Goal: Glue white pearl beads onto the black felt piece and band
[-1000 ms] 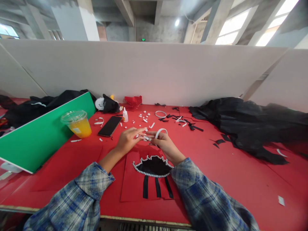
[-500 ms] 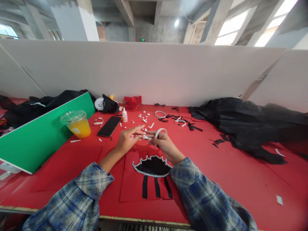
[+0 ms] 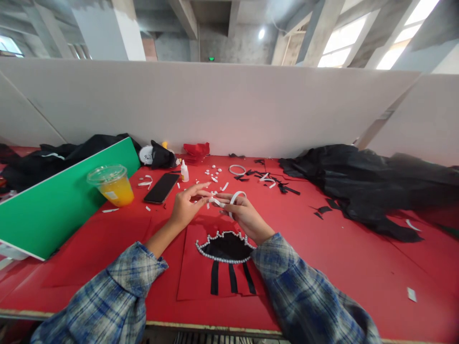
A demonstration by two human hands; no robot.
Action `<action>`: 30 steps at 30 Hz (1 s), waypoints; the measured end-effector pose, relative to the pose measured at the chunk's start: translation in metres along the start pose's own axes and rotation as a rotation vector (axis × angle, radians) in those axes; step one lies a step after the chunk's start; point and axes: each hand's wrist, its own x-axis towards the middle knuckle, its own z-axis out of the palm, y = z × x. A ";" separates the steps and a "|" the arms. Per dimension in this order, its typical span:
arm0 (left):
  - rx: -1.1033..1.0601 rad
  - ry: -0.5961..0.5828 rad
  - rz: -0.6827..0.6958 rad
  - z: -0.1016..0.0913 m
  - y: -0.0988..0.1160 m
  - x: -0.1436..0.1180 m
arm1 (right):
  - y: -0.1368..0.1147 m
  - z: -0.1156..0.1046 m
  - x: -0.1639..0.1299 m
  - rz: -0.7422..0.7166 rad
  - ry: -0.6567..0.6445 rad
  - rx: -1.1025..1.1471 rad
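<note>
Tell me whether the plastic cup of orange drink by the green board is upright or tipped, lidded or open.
Upright and lidded. The plastic cup stands on its base on the red table, a clear domed lid on its rim, the orange drink level in its lower part.

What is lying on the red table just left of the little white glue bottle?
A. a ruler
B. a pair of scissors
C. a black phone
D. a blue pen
C: a black phone lies flat on the red table, just left of the small white glue bottle and right of the cup of orange drink.
</note>
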 end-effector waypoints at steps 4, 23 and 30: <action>0.078 -0.035 0.049 -0.001 0.002 -0.001 | 0.001 0.000 0.001 -0.014 -0.002 -0.034; 0.146 -0.274 0.149 -0.011 -0.002 0.007 | 0.009 -0.006 0.006 -0.121 0.024 -0.268; 0.294 -0.237 0.318 -0.005 -0.008 0.004 | 0.008 -0.005 0.005 -0.150 0.013 -0.336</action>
